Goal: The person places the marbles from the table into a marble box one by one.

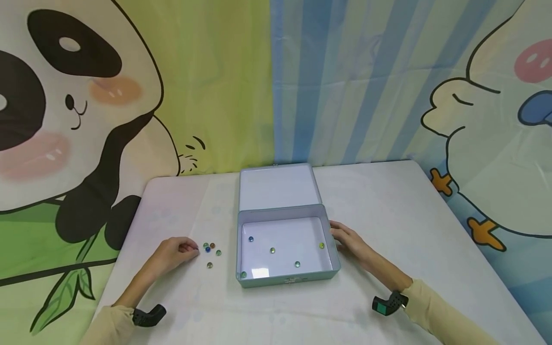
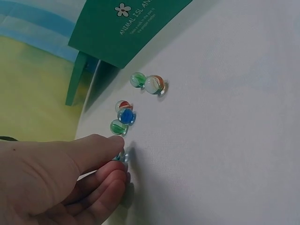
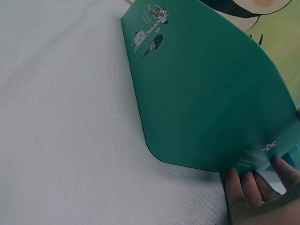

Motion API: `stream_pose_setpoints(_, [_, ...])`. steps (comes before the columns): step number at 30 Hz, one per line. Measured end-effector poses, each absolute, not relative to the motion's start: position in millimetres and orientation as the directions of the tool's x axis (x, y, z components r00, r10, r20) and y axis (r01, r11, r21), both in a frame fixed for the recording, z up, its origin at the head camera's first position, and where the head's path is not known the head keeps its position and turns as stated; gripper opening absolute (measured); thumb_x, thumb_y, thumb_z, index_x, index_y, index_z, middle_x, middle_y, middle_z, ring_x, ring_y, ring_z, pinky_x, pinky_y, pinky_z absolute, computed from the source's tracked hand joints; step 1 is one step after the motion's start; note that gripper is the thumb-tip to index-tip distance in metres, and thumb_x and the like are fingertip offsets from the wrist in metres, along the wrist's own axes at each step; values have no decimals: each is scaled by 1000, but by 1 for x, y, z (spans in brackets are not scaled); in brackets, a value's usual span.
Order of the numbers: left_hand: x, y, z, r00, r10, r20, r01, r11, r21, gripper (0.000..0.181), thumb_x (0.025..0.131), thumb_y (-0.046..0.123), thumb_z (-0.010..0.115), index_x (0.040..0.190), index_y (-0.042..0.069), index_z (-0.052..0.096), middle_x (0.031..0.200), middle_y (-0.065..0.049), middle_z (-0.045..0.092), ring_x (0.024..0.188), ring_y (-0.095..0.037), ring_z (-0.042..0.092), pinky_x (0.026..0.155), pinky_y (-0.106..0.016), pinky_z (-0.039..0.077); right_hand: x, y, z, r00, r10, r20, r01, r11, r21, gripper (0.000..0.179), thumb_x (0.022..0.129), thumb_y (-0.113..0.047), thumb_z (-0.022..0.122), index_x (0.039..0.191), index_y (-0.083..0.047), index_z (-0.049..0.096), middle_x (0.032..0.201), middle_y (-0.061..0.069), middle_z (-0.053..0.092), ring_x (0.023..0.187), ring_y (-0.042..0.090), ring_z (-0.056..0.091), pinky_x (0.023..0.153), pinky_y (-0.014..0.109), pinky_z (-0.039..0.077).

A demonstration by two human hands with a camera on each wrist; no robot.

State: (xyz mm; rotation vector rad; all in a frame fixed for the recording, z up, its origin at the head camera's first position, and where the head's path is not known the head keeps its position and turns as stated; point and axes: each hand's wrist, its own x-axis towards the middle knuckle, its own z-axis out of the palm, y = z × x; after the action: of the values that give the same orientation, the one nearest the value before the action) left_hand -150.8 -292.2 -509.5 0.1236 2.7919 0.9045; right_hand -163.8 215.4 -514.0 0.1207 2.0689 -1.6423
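Observation:
A small glass marble [image 2: 121, 157] sits pinched between thumb and fingers of my left hand [image 1: 174, 256], close over the table at the left. Just right of that hand, several loose marbles lie on the cloth, among them a blue marble [image 1: 208, 249], a green marble [image 2: 119, 127] and an orange-and-white marble [image 2: 154, 85]. A green metal box [image 1: 284, 279] stands at the centre, its lid [image 1: 278, 187] folded back. Inside lie several spread-out marbles, one yellow-green marble [image 1: 321, 245] near the right wall. My right hand [image 1: 351, 243] touches the box's right side with extended fingers [image 3: 251, 185].
A white cloth covers the table [image 1: 388, 206]. Behind it hangs a printed curtain [image 1: 224, 86] with cartoon animals. The box's outer walls carry printed figures and lettering. Each wrist wears a black camera mount [image 1: 148, 316].

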Motion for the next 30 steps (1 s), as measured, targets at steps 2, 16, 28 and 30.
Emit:
stream_pose_setpoints(2, [-150, -293, -509, -975, 139, -170, 13, 808, 589, 14, 85, 17, 73, 94, 6, 71, 79, 0, 65, 72, -12, 55, 61, -20, 46, -164, 215, -514, -874, -227, -429, 365, 274, -890, 68, 97, -48, 48, 153, -15, 27, 160, 14, 24, 149, 38, 17, 118, 57, 23])
stream_pose_setpoints(16, [-150, -286, -493, -971, 178, -162, 32, 763, 646, 18, 87, 22, 72, 98, 7, 72, 83, -1, 68, 74, -11, 58, 62, -20, 49, -164, 214, -515, -876, -216, -432, 368, 282, -886, 67, 97, -49, 49, 152, -16, 29, 160, 14, 26, 148, 39, 20, 117, 57, 25])
stream_pose_setpoints(28, [-151, -251, -463, -933, 280, -227, -23, 584, 812, 32, 86, 32, 73, 106, 8, 70, 93, -4, 71, 86, -22, 66, 71, -20, 53, -163, 214, -513, -876, -234, -422, 361, 263, -895, 68, 97, -48, 49, 152, -14, 29, 159, 14, 27, 149, 39, 20, 118, 56, 24])
stream_pose_setpoints(30, [-153, -244, -459, -924, 303, -233, -18, 573, 820, 33, 86, 34, 73, 107, 8, 70, 94, -4, 71, 87, -23, 66, 73, -21, 54, -163, 215, -513, -876, -239, -420, 361, 253, -897, 68, 97, -47, 49, 152, -14, 28, 159, 15, 27, 149, 39, 19, 118, 57, 23])
